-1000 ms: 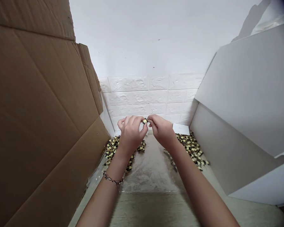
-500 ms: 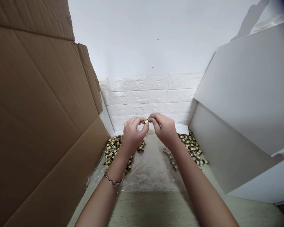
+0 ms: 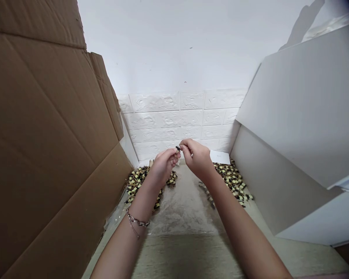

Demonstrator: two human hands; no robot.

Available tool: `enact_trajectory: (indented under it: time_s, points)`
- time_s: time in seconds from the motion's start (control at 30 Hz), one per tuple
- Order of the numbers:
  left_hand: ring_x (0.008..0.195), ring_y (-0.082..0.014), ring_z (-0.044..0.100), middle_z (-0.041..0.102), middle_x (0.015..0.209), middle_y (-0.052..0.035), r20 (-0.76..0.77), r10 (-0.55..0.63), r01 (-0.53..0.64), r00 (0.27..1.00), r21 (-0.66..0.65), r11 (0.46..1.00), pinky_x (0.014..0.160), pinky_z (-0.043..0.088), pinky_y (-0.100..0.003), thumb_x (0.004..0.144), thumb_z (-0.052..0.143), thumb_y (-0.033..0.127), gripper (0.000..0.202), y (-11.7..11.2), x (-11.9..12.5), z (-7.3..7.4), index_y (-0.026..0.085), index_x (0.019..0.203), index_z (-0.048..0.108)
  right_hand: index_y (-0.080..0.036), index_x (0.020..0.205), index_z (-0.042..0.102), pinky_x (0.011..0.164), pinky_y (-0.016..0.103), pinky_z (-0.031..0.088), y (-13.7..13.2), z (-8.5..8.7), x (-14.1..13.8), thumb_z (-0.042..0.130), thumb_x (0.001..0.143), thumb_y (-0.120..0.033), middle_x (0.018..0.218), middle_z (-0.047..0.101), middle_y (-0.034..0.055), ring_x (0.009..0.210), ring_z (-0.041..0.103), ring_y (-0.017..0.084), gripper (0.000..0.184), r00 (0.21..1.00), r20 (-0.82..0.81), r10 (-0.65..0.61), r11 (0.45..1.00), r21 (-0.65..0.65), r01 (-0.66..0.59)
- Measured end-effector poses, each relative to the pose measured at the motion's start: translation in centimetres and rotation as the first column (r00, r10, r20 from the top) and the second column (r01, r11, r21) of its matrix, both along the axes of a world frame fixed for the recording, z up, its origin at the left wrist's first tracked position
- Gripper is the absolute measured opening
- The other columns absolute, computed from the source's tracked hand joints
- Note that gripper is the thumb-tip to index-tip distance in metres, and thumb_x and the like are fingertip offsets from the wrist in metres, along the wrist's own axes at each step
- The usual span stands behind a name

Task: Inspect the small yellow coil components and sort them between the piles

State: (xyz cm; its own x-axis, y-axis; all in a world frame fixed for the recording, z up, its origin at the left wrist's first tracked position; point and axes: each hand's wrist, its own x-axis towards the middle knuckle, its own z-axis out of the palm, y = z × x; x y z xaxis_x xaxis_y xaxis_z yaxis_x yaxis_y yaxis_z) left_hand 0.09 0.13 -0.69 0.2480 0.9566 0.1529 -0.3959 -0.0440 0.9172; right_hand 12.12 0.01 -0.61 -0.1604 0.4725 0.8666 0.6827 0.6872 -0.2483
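L hand (image 3: 162, 164) turned, blk pc (image 3: 178, 148) btwn its fingers (image 3: 174, 158) & R fingers (image 3: 187, 143).

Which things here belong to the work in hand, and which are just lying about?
Apparently in use:
small dark piece, in the left hand, right hand pinching at it
left heap and right heap of yellow-and-black pieces

Apparently just around:
brown cardboard
white card
white panel
plastic sheet (role unclear)

The piece (image 3: 178, 148) shows black. The left pile (image 3: 136, 179) and right pile (image 3: 235, 181) mix pale yellow, black and brown. The cardboard (image 3: 46, 135) is brown, the wall (image 3: 163, 46) white and brick-patterned below, the worktop (image 3: 186, 257) pale grey-green and streaked, the bracelet (image 3: 141, 223) silver.
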Motion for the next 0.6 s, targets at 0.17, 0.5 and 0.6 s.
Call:
enact_trajectory:
  time_s: [0.17, 0.5, 0.6]
  points:
    - [0.051, -0.0048, 0.043, 0.051, 0.062, 0.0022, 0.084, -0.038, 0.046, 0.996, -0.097, 0.994, 0.049, 0.031, -0.018, 0.064, 0.056, 0.026, 0.012, 0.06, 0.12, -0.14, 0.015, 0.065, 0.053, -0.018, 0.079, 0.053, 0.063, 0.021, 0.038, 0.13, -0.13, -0.05, 0.038, 0.083, -0.017, 0.072, 0.059, 0.0021, 0.067, 0.053, 0.012, 0.016, 1.0, 0.011, -0.015, 1.0, 0.023, 0.014]
    - [0.042, -0.0034, 0.033, 0.036, 0.051, 0.0068, 0.146, -0.076, 0.094, 0.986, -0.118, 0.989, 0.044, 0.029, -0.018, 0.065, 0.055, 0.027, 0.014, 0.01, 0.16, -0.01, 0.016, 0.065, 0.048, -0.017, 0.082, 0.053, 0.065, 0.022, 0.038, 0.23, -0.35, -0.19, 0.035, 0.085, -0.019, 0.074, 0.059, 0.0033, 0.071, 0.053, 0.013, 0.019, 0.998, 0.055, 0.009, 1.0, -0.012, -0.008]
    - [0.043, -0.0038, 0.035, 0.037, 0.051, 0.0061, 0.149, -0.076, 0.095, 0.986, -0.121, 0.988, 0.045, 0.03, -0.018, 0.066, 0.055, 0.028, 0.014, 0.08, 0.2, -0.19, 0.016, 0.065, 0.048, -0.017, 0.082, 0.053, 0.065, 0.022, 0.037, 0.2, -0.37, -0.26, 0.034, 0.085, -0.019, 0.074, 0.058, 0.0036, 0.071, 0.052, 0.013, 0.019, 0.997, 0.071, 0.013, 0.999, -0.039, -0.01]
